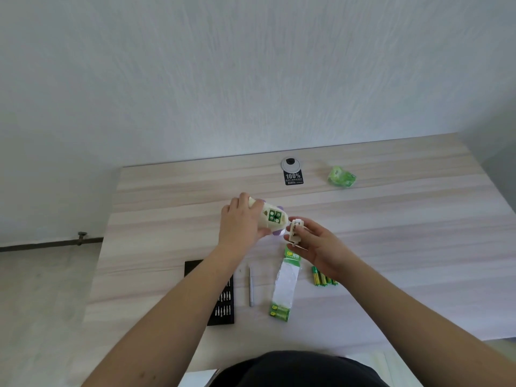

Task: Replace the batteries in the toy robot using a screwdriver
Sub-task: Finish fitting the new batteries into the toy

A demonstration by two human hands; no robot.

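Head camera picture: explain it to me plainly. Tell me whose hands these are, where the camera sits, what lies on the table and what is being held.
There is no machine: a person's bare hands, filmed from a camera on their head looking down. The left hand holds the toy robot, its battery bay open with batteries inside. The right hand holds the small battery cover. On the table lie a screwdriver, a bit case, a battery pack, loose batteries and a crumpled green wrapper.
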